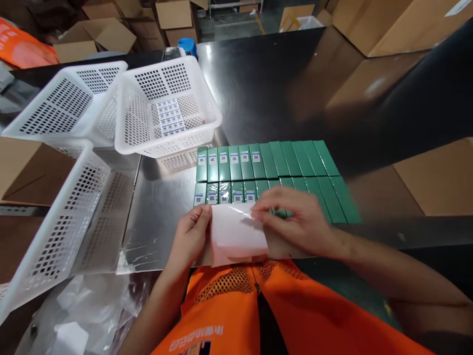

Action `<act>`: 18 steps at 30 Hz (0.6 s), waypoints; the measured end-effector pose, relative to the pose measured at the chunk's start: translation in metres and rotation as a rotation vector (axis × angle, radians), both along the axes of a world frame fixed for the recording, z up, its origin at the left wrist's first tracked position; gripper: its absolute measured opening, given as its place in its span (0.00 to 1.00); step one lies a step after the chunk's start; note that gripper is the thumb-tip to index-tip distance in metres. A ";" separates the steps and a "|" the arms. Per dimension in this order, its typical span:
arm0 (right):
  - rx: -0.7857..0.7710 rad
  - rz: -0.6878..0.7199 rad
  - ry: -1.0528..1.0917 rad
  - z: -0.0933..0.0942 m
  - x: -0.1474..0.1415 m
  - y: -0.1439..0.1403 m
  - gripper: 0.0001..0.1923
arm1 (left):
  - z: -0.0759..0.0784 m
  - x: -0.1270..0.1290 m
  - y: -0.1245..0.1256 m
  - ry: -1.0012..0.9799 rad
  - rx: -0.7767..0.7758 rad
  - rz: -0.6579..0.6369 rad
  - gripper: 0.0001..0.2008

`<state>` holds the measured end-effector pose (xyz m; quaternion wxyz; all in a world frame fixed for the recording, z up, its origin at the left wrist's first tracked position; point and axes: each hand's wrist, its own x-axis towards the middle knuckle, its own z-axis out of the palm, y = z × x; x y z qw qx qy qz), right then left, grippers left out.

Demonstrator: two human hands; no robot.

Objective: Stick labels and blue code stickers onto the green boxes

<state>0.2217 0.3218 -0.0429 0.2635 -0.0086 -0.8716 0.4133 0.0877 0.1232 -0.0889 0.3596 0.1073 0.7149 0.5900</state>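
Held a white sheet (236, 236) by its edges, left hand (190, 234) and right hand (295, 222) pinching. Risked dragging the green boxes (273, 172) out of line.

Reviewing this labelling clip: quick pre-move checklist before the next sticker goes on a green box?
1. Left hand holds the white sheet by its left edge: ok.
2. Right hand fingers at the sheet's top right corner: ok.
3. Sticker actually peeled free: cannot tell, blurred.
4. Green boxes lie in two tidy rows: ok.
5. Unlabelled boxes remain on the right side: ok.
6. Spare sticker sheet lies in the white basket: ok.
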 end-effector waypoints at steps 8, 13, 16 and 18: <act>-0.312 -0.118 -0.686 -0.038 -0.012 0.082 0.20 | -0.007 -0.004 -0.009 -0.025 -0.020 0.033 0.25; -0.200 -0.097 -0.725 -0.046 -0.015 0.076 0.17 | -0.009 -0.005 -0.012 -0.068 0.007 0.051 0.24; -0.133 -0.114 -0.755 -0.042 -0.017 0.074 0.15 | -0.010 -0.006 -0.014 -0.081 -0.002 0.059 0.24; -0.088 -0.140 -0.759 -0.042 -0.018 0.071 0.13 | -0.010 -0.006 -0.013 -0.074 -0.006 0.058 0.24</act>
